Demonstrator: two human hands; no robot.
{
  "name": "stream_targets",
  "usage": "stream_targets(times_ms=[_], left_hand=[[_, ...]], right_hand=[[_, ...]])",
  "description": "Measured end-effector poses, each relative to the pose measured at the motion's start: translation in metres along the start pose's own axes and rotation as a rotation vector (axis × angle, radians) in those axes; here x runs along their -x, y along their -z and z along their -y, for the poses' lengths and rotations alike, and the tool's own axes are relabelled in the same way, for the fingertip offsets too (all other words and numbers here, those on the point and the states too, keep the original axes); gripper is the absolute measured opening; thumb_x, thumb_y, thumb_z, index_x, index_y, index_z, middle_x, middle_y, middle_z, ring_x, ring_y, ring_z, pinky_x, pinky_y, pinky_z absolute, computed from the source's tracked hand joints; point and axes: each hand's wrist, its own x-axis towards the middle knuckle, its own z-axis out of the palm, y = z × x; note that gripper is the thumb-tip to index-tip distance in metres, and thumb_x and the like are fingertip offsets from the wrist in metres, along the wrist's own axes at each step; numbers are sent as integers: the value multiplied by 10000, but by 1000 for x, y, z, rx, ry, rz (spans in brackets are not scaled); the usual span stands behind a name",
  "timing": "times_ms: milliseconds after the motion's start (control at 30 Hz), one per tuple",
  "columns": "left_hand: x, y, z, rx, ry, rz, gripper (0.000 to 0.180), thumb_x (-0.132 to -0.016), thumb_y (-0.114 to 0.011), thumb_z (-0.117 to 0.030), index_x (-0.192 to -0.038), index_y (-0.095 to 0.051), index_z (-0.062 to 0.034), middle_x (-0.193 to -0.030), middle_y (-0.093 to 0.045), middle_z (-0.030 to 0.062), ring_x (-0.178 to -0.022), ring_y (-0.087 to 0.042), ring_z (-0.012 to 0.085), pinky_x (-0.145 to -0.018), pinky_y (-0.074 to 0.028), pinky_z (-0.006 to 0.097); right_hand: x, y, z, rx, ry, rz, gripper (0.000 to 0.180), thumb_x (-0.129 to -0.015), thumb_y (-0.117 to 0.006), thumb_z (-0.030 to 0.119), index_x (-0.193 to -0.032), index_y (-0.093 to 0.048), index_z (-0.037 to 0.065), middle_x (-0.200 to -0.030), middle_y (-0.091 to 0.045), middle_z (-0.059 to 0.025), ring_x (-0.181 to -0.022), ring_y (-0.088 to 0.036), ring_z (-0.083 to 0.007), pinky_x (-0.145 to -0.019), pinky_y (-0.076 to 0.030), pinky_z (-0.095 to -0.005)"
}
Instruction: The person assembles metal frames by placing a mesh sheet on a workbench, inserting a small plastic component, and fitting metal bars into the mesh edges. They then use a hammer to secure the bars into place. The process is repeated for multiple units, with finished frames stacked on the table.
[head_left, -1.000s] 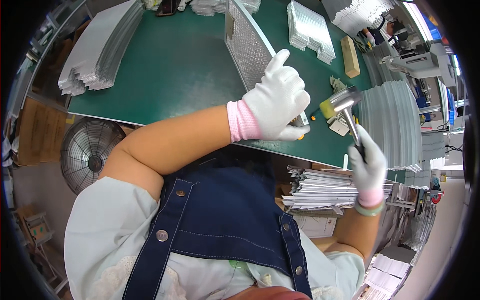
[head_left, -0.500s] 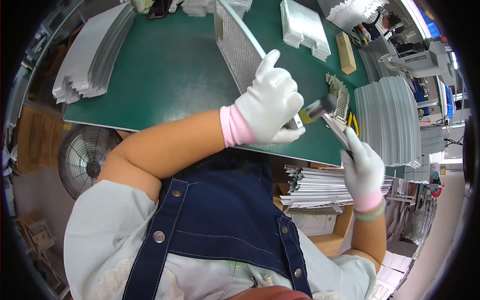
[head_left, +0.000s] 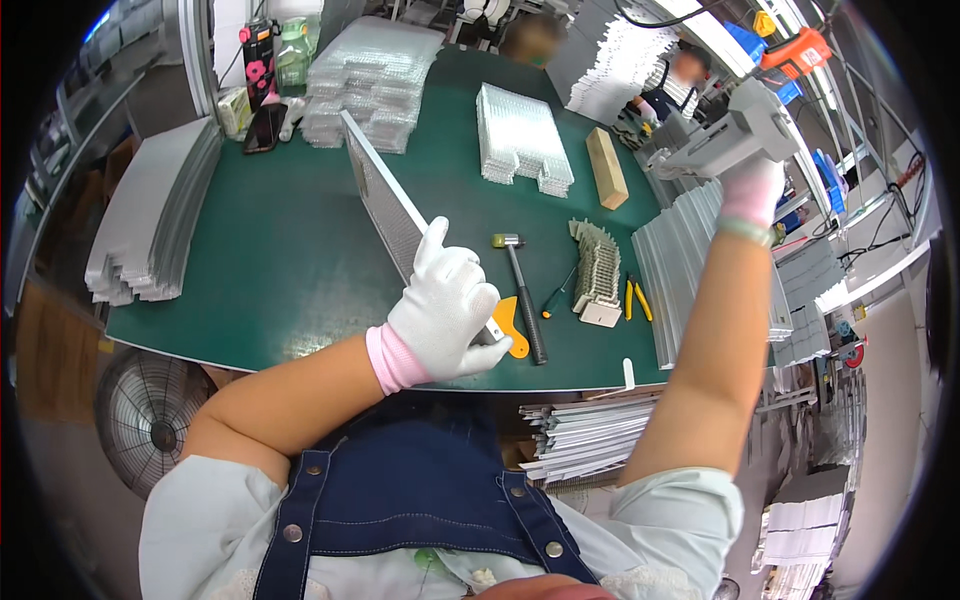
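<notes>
standing on edge in left hand's (head_left: 443, 312) grip: mesh panel (head_left: 385, 205).

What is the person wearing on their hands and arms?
Each hand wears a white knit glove with a pink cuff: the left hand and the right hand. The right wrist also has a thin pale-green band. The forearms are bare, with light-blue short sleeves at the shoulders, under a dark-blue denim apron with metal snaps.
</notes>
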Motion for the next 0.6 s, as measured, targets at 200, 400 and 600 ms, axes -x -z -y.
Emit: stream_targets(times_ms=[200,400,600], left_hand=[[-3,-3,-1,13,-19,-18,434,-649,-789,-333,-912,-583,-56,-873,-540,159,-1016,-559,395,-1062,-242,747],[-11,-8,-4,54,-57,9,285,-740,-724,-288,-936,-636,-101,-882,-499,143,-1006,-536,397,-1069,-213,755],[-12,-19,0,-23,-74,-62,312,-764,-715,-400,-717,-648,-99,-803,-538,153,-888,-547,362,-1072,-237,696]], right_hand=[[-104,35,29,-1340,-615,83,276,-895,-744,285,-1052,-664,73,-953,-681,-46,-814,-631,-112,-710,-496,-270],[-95,75,52,-1664,-418,113,226,-954,-591,98,-1148,-639,-6,-966,-701,-117,-763,-673,-183,-713,-582,-297],[-11,139,156,-1905,9,-75,407,-1005,-543,301,-1310,-573,33,-1206,-672,-115,-1067,-650,-233,-957,-517,-365]])
